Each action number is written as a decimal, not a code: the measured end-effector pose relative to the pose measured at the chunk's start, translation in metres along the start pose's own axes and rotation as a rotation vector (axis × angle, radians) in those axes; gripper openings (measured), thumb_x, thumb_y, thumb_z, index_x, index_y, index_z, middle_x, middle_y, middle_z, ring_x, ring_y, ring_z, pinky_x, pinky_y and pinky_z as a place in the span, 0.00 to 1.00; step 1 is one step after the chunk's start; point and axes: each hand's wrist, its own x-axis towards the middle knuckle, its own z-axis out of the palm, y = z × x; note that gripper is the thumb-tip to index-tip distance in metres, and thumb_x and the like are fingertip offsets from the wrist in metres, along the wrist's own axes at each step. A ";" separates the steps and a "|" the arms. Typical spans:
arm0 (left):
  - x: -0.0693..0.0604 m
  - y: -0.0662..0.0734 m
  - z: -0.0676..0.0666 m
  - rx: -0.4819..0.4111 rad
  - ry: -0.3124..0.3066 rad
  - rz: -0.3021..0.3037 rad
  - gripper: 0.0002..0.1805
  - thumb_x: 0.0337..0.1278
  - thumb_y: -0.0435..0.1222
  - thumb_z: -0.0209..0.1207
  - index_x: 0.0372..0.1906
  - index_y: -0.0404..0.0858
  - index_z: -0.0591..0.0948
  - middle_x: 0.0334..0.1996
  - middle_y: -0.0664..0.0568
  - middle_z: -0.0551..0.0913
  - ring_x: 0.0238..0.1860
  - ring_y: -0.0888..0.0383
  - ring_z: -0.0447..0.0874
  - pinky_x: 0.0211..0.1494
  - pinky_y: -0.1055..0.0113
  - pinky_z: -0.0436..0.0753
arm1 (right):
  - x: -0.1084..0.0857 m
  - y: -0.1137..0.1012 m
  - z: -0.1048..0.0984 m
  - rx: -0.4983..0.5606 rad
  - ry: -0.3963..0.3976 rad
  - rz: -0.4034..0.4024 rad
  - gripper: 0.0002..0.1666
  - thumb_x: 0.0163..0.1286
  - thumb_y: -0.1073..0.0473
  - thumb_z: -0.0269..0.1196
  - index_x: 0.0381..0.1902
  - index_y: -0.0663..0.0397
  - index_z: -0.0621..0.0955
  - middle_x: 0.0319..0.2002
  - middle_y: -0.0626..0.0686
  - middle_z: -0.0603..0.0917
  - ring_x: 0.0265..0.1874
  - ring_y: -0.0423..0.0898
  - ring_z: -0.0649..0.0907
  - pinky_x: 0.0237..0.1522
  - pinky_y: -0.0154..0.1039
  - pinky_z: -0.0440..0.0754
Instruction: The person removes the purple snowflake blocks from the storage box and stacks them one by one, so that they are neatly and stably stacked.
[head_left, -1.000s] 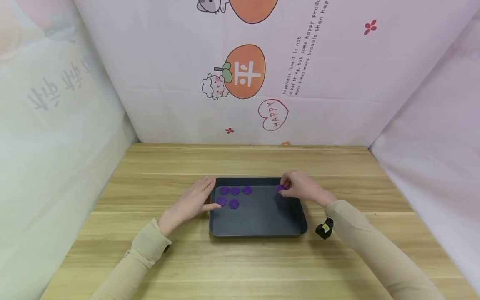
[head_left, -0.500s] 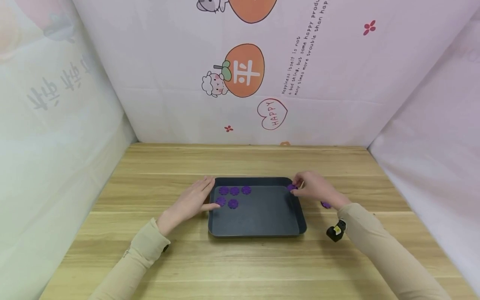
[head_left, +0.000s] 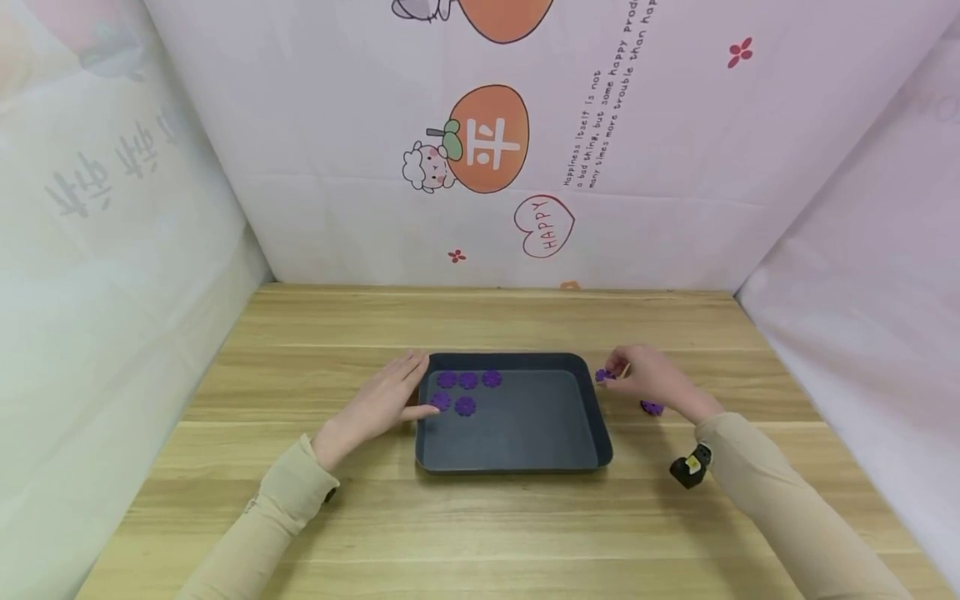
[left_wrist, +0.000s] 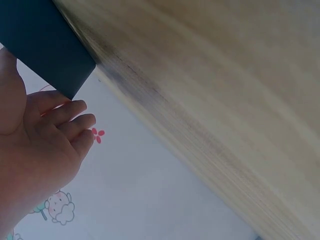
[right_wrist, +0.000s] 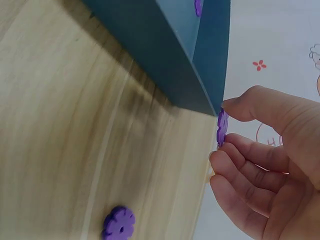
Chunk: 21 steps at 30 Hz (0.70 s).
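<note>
A dark grey rectangular tray (head_left: pixel 525 429) lies on the table. Inside, toward its left end, are several purple flower-shaped plastic discs, among them one disc (head_left: pixel 491 379) in the back row and another disc (head_left: pixel 465 407) in front. My left hand (head_left: pixel 384 398) rests along the tray's left edge, fingers extended and thumb reaching over the rim next to a disc. Just outside the right rim, my right hand (head_left: pixel 654 382) pinches a purple flower-shaped disc (right_wrist: pixel 222 128) between thumb and fingertips. In the right wrist view that disc is seen nearly edge-on.
Below my right hand, purple flower-shaped pieces (head_left: pixel 652 408) lie on the wooden table (head_left: pixel 480 533), partly hidden by the wrist. A printed white cloth (head_left: pixel 337 233) stands behind the table and on both sides.
My right hand has moved right with the pinched disc, from over the tray to just beyond its right rim. Purple pieces on the table have come into view. The left hand stays put.
</note>
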 end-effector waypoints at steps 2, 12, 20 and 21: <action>0.000 0.001 0.000 -0.002 0.000 -0.001 0.48 0.60 0.56 0.61 0.73 0.26 0.62 0.73 0.32 0.63 0.76 0.37 0.60 0.78 0.45 0.64 | -0.002 0.006 0.000 -0.003 0.006 0.012 0.12 0.62 0.58 0.69 0.36 0.63 0.84 0.34 0.57 0.87 0.33 0.47 0.84 0.37 0.45 0.86; 0.001 0.003 0.000 0.017 0.004 0.005 0.48 0.60 0.57 0.61 0.72 0.26 0.63 0.73 0.33 0.63 0.75 0.37 0.60 0.78 0.45 0.65 | -0.016 0.029 -0.002 -0.017 0.025 0.042 0.12 0.61 0.58 0.70 0.36 0.62 0.83 0.32 0.56 0.87 0.31 0.45 0.83 0.32 0.40 0.82; 0.000 0.002 0.001 0.020 0.006 0.007 0.48 0.60 0.56 0.62 0.72 0.26 0.63 0.73 0.33 0.63 0.75 0.38 0.61 0.78 0.46 0.65 | -0.026 0.044 0.001 -0.029 0.043 0.066 0.14 0.60 0.58 0.71 0.36 0.64 0.83 0.32 0.57 0.87 0.31 0.46 0.84 0.32 0.43 0.84; 0.000 0.002 0.001 0.021 0.008 0.009 0.48 0.60 0.56 0.62 0.72 0.26 0.63 0.73 0.33 0.63 0.75 0.38 0.61 0.78 0.45 0.66 | -0.027 0.046 0.001 -0.027 0.041 0.069 0.15 0.60 0.57 0.71 0.36 0.65 0.83 0.32 0.57 0.87 0.31 0.47 0.84 0.33 0.44 0.84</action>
